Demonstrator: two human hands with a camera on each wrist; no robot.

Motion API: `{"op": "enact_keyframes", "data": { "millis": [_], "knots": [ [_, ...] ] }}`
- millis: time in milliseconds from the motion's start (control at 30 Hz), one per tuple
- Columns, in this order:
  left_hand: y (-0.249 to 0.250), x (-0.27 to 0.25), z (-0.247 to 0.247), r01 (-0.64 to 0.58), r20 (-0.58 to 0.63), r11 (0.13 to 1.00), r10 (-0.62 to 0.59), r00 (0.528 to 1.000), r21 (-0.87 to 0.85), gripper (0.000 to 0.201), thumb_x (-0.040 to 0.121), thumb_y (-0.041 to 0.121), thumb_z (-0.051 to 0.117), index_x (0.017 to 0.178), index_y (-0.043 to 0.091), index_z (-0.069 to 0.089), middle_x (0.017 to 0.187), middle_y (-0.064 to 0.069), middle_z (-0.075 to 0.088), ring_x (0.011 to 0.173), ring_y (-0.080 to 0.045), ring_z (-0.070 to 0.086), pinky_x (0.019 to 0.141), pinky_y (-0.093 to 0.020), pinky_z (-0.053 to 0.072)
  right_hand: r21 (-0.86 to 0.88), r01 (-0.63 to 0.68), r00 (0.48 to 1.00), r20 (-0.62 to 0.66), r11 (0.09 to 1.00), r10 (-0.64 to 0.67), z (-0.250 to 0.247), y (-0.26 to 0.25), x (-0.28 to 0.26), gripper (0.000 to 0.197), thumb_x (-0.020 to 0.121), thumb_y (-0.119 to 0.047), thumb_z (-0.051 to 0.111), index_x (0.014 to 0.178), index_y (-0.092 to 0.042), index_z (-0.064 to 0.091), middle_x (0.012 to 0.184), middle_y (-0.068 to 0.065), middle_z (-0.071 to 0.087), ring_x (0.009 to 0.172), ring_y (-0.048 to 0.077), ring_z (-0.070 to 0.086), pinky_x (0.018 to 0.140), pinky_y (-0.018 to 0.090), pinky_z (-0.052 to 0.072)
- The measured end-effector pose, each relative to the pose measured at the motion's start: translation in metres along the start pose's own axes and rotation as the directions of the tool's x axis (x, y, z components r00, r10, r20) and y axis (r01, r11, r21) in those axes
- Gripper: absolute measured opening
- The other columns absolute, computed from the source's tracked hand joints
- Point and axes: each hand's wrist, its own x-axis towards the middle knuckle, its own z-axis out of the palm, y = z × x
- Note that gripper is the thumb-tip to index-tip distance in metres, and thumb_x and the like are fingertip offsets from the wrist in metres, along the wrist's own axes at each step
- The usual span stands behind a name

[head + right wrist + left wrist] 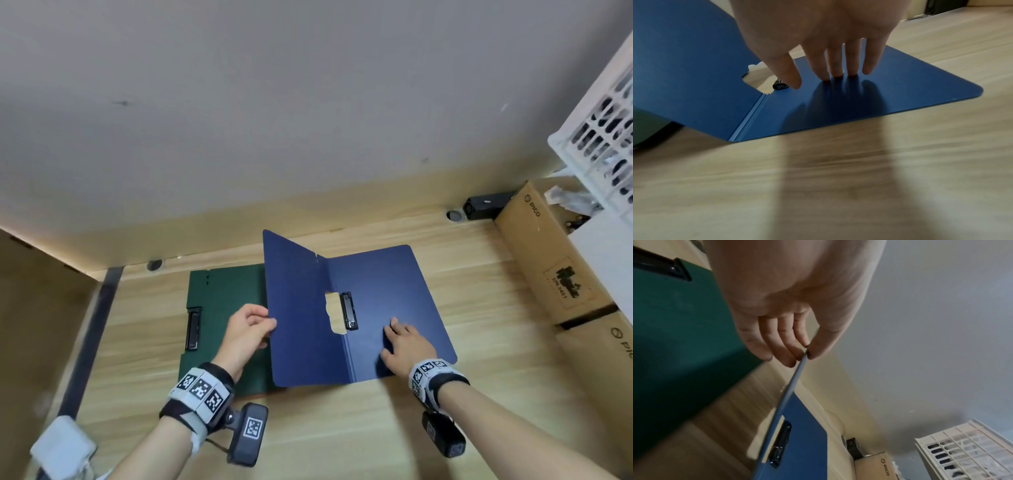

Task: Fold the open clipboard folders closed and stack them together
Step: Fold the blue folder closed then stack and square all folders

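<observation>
green folder partly hidden, crate cut off

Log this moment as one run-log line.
left hand pinches blue clipboard folder cover, raised | right hand presses its base | green clipboard folder lies flat

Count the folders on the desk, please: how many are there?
2. The blue folder lies in the middle, its left cover lifted by the left hand. The green folder lies to its left, partly under it. More may be hidden.
</observation>
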Motion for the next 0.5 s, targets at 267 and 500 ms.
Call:
{"op": "enact_keyframes", "data": {
  "millis": [267,500],
  "knots": [
    [0.03,-0.012,0.016,-0.139,0.086,0.99,0.142,0.986,-0.032,0.009,0.088,0.006,0.063,0.087,0.011,0.055,0.075,-0.005,0.061,0.068,-0.016,0.057,0.063,-0.029,0.045,0.185,0.059,0.994,0.082,0.981,-0.076,-0.009,-0.018,-0.002,0.043,0.087,-0.042,0.045,0.123,-0.022,0.051,0.135,0.004,0.057,0.122,0.029,0.054,0.095,0.04,0.048],
    [0.044,-0.016,0.086,-0.215,0.324,0.976,0.191,0.926,0.039,0.008,0.092,0.004,0.056,0.091,0.011,0.061,0.083,-0.006,0.063,0.072,-0.015,0.061,0.06,-0.026,0.044,0.497,-0.053,0.997,-0.017,0.866,0.07,-0.039,0.027,-0.005,0.046,0.094,-0.041,0.045,0.127,-0.012,0.06,0.13,0.009,0.063,0.12,0.028,0.058,0.102,0.038,0.043]
  ]
}}
